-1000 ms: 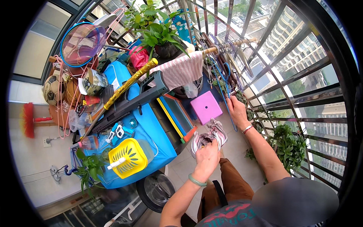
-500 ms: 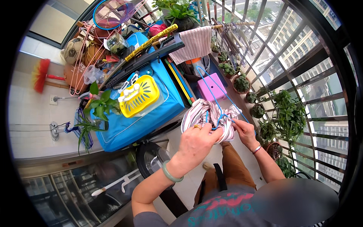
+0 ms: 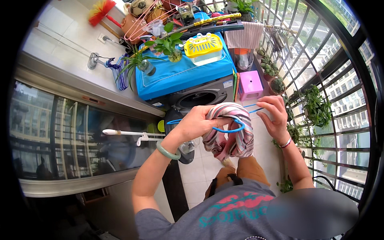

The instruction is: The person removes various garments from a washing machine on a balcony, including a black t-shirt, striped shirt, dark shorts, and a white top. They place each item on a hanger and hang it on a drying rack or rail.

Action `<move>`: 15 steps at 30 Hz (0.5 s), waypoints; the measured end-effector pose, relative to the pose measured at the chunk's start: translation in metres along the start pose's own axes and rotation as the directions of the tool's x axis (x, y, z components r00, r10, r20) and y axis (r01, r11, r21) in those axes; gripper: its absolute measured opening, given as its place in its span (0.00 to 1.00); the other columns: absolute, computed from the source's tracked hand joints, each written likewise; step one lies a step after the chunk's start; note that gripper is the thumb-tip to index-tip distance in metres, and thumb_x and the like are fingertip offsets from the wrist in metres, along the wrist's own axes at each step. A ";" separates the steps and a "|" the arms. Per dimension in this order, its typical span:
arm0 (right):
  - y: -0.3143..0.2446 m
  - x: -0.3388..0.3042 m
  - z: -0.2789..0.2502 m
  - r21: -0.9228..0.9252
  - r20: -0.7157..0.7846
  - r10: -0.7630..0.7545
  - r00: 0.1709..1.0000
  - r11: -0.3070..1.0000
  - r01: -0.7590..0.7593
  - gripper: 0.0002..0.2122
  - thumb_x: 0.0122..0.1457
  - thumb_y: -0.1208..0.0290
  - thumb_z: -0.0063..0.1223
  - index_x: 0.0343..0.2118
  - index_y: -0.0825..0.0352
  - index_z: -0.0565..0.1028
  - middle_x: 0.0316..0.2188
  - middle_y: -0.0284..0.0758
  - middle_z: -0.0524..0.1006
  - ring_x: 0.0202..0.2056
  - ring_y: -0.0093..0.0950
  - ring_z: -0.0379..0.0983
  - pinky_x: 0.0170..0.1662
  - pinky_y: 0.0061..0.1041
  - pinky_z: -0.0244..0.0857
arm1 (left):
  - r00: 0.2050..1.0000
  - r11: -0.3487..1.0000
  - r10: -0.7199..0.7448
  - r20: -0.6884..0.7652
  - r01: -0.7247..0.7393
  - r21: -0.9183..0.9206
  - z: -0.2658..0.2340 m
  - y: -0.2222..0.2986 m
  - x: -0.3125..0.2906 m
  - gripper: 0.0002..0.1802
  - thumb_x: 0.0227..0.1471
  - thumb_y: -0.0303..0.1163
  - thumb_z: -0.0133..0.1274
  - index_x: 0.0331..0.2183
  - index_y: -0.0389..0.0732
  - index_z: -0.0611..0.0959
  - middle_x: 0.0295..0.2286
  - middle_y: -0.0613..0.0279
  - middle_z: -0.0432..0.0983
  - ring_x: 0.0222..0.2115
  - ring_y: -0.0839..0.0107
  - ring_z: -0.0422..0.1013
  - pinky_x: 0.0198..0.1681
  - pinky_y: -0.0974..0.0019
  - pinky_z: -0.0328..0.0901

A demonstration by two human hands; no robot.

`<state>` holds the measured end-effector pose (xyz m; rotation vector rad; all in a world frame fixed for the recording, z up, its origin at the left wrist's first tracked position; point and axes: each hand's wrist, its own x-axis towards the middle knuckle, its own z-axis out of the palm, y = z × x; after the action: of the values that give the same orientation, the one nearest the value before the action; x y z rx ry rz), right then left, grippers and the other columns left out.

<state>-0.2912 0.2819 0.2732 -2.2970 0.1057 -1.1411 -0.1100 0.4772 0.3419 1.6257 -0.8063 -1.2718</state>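
Far left: violet hangers (image 3: 121,72), bunched against the wall. Next: left hand (image 3: 198,125) (jade-green bangle at the wrist), fingers clamped on striped cloth (image 3: 245,140), tips lost behind folds. Centre: same cloth, looped before the torso, above the floor — seemingly light, soft, limp; best gripped by a gathered upper fold. Across it: blue hanger (image 3: 241,127), slim, probably stiff and smooth; best held by one end. Right: right hand (image 3: 276,114), fingers parted from thumb around the hanger's far end — contact uncertain. Hard to make out: cloth's full shape, hanger's covered stretches.
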 end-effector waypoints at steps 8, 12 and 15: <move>-0.029 -0.011 0.054 0.520 0.601 0.167 0.781 0.660 -0.542 0.20 0.57 0.65 0.59 0.51 0.67 0.72 0.53 0.36 0.72 0.51 0.28 0.68 0.55 0.28 0.60 | 0.953 0.936 0.213 -0.215 -0.262 -0.236 0.008 -0.014 -0.113 0.17 0.49 0.23 0.62 0.43 0.35 0.81 0.37 0.67 0.79 0.37 0.82 0.72 0.44 0.73 0.68; -0.053 0.011 0.070 0.677 0.719 -0.235 0.655 0.452 -0.581 0.19 0.57 0.64 0.60 0.48 0.65 0.72 0.59 0.38 0.66 0.55 0.30 0.64 0.57 0.32 0.59 | 0.899 0.938 0.290 -0.329 -0.335 -0.087 0.016 -0.015 -0.150 0.18 0.48 0.24 0.63 0.43 0.34 0.81 0.35 0.67 0.80 0.36 0.81 0.73 0.43 0.74 0.69; -0.071 0.013 0.065 0.641 0.764 -0.185 0.618 0.333 -0.692 0.09 0.58 0.70 0.59 0.35 0.65 0.70 0.49 0.41 0.74 0.40 0.18 0.72 0.41 0.18 0.67 | 0.830 0.920 0.267 -0.489 -0.371 -0.127 0.018 -0.021 -0.184 0.18 0.47 0.24 0.63 0.42 0.33 0.81 0.36 0.65 0.80 0.37 0.79 0.74 0.44 0.72 0.69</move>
<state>-0.2467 0.3669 0.2882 -1.3447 -0.3619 0.1464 -0.1761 0.6439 0.3918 1.4551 -0.5831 -0.6618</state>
